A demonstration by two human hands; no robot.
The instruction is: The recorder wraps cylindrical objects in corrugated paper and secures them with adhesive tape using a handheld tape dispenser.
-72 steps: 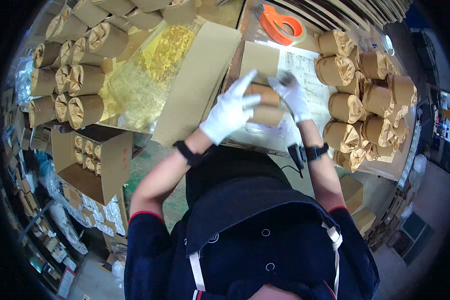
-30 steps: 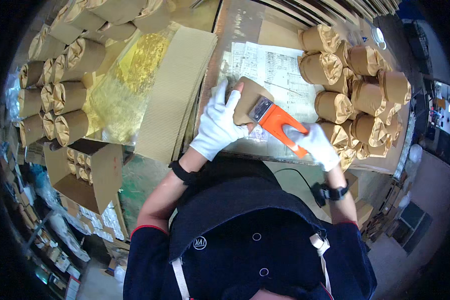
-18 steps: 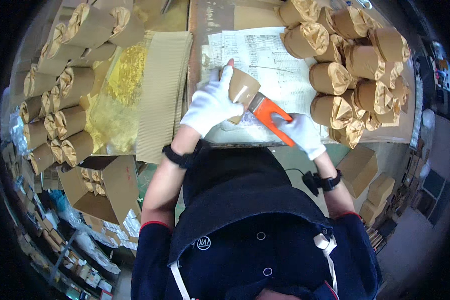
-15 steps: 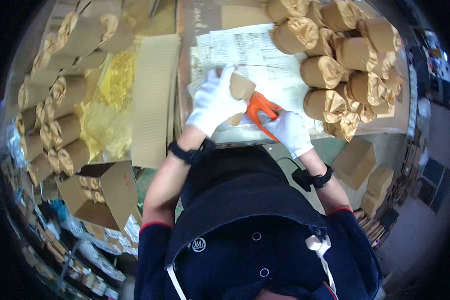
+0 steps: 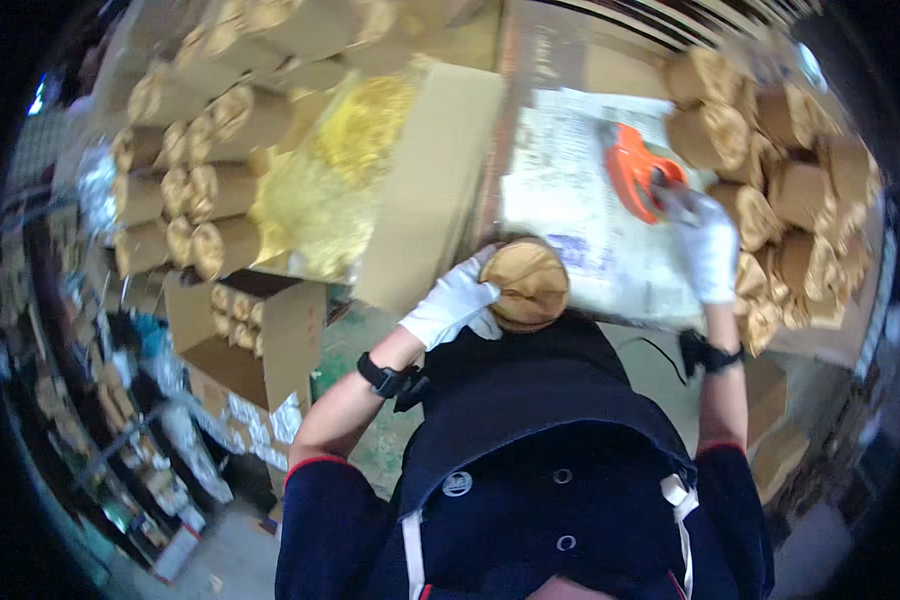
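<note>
**Wrapped roll held close, tape dispenser carried out over the papers**

Left hand (image 5: 457, 303), white-gloved, clamped around a brown paper-wrapped roll (image 5: 528, 284), pressed against the near edge of the tabletop (image 5: 610, 60) just in front of the dark jacket. Right hand (image 5: 705, 245), also gloved, stretched well away to the right, fingers closed around the handle of an orange tape dispenser (image 5: 638, 172) above a sheet of printed paper (image 5: 570, 205). Stacked rolls of the same kind (image 5: 800, 180) piled at the right, more rolls (image 5: 185, 190) in rows at the left, beside an open cardboard box of shiny gold filling (image 5: 355, 165). A smaller open box (image 5: 255, 335) with rolls lower left.

Best handled, by the look of it, with the roll gripped firm and steady against the body, wrapped end kept shut, and the dispenser put down flat on the paper, clear of the stacks.

Half a second earlier: both hands together at the roll, dispenser touching it. Now parted, dispenser swung off to the right, roll drawn nearer the body.
</note>
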